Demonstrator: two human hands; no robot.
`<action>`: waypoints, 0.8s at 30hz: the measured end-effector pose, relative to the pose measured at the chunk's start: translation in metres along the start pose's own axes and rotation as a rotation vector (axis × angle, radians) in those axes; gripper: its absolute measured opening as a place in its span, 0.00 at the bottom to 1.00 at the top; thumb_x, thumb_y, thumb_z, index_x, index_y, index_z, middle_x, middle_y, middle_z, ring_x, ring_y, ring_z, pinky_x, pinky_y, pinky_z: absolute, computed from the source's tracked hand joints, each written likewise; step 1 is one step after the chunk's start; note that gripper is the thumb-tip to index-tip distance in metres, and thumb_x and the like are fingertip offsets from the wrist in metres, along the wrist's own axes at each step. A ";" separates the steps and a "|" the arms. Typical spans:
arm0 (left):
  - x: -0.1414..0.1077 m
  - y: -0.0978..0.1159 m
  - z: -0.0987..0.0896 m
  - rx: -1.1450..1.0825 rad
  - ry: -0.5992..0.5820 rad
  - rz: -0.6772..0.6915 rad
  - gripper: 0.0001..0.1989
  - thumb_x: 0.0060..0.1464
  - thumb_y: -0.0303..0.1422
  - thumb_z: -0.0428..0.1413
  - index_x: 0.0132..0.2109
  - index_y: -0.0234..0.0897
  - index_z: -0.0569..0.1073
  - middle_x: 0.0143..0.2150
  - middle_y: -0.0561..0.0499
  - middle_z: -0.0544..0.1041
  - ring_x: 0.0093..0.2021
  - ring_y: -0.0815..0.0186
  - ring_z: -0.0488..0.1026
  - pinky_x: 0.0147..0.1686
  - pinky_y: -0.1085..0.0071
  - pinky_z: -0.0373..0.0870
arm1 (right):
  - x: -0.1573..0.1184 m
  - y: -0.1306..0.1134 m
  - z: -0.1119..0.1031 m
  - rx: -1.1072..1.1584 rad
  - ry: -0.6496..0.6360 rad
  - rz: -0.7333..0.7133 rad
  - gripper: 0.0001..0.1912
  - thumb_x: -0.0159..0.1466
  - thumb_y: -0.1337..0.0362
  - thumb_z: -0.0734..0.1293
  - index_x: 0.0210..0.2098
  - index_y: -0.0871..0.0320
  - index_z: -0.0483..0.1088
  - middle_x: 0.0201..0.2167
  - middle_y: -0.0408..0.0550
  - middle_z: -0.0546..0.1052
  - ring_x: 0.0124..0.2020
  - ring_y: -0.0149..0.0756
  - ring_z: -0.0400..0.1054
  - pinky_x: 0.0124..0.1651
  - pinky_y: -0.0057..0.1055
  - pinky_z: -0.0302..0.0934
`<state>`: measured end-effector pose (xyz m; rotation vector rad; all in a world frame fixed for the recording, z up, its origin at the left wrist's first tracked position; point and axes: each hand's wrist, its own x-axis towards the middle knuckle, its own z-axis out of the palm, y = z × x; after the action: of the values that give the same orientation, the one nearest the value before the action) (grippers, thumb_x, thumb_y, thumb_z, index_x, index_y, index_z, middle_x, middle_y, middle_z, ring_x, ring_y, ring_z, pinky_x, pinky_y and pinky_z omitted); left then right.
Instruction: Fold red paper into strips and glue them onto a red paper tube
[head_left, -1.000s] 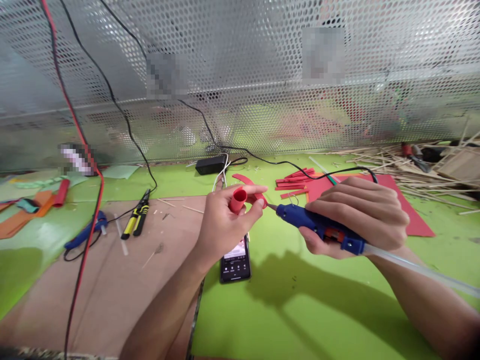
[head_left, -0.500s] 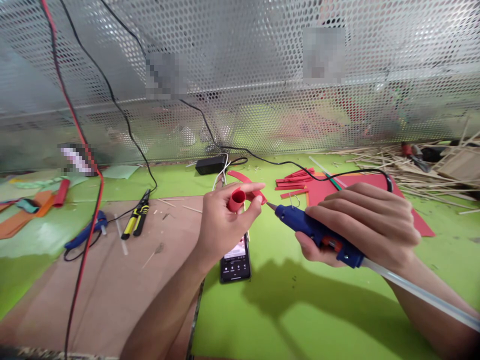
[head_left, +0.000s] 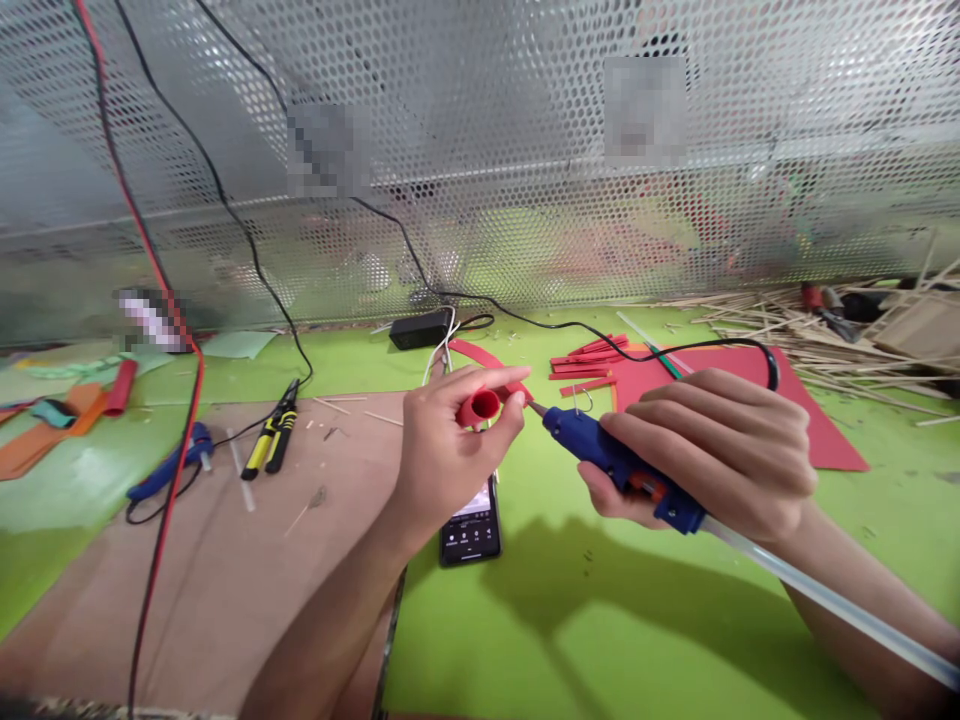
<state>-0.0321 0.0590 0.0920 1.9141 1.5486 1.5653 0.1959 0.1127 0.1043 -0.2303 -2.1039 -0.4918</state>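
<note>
My left hand (head_left: 450, 440) is closed on a red paper roll (head_left: 480, 406), its round open end facing me. Thumb and fingertips pinch a red strip (head_left: 480, 354) that curves away behind the hand. My right hand (head_left: 720, 450) is wrapped round a blue glue gun (head_left: 592, 440) with a clear glue stick coming out of its rear. The gun's metal tip is at the strip's end, beside my left fingertips; whether they touch is too small to tell. A phone (head_left: 470, 535) lies below my left hand.
Cut red strips (head_left: 589, 357) and red sheets (head_left: 814, 420) lie behind my right hand. Yellow-black pliers (head_left: 271, 440) and another blue glue gun (head_left: 172, 468) lie left. Thin sticks (head_left: 795, 335) pile up at the right. Cables hang before the perforated metal screen (head_left: 480, 150).
My right hand and the blue glue gun have moved slightly left, staying close to the strip's end. The red roll in my left hand has shifted a little to the right.
</note>
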 end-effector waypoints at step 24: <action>0.001 -0.006 -0.007 -0.080 0.048 -0.128 0.10 0.60 0.32 0.67 0.49 0.44 0.86 0.34 0.52 0.85 0.31 0.66 0.81 0.30 0.70 0.75 | -0.004 0.010 -0.005 0.070 0.045 0.112 0.11 0.60 0.57 0.79 0.37 0.54 0.78 0.24 0.42 0.79 0.25 0.38 0.76 0.31 0.37 0.69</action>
<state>-0.0412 0.0596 0.0909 1.7122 1.5691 1.6044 0.2054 0.1197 0.1061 -0.2921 -2.0479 -0.3535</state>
